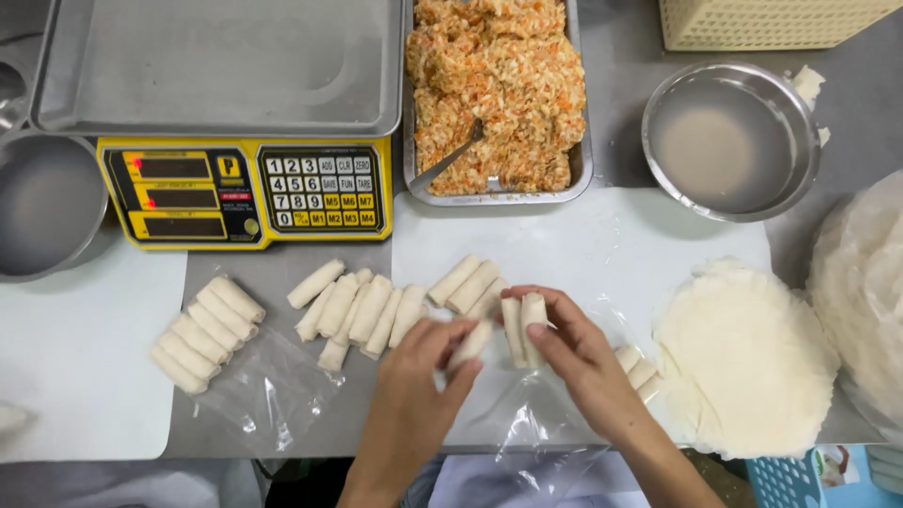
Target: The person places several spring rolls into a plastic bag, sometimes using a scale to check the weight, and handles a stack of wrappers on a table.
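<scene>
Near the table's [282,414] front edge: left hand [414,386] pinches one spring roll [470,343]; right hand [574,353] clasps two rolls [525,325] upright, plastic bag [527,414] beneath.

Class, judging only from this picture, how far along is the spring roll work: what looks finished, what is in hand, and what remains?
Done: a neat row of rolls lies on a clear bag, with a loose pile of rolls beside it. In hand: the left hand holds one roll, the right hand two rolls. Left: filling in the tray and a stack of wrappers.
</scene>
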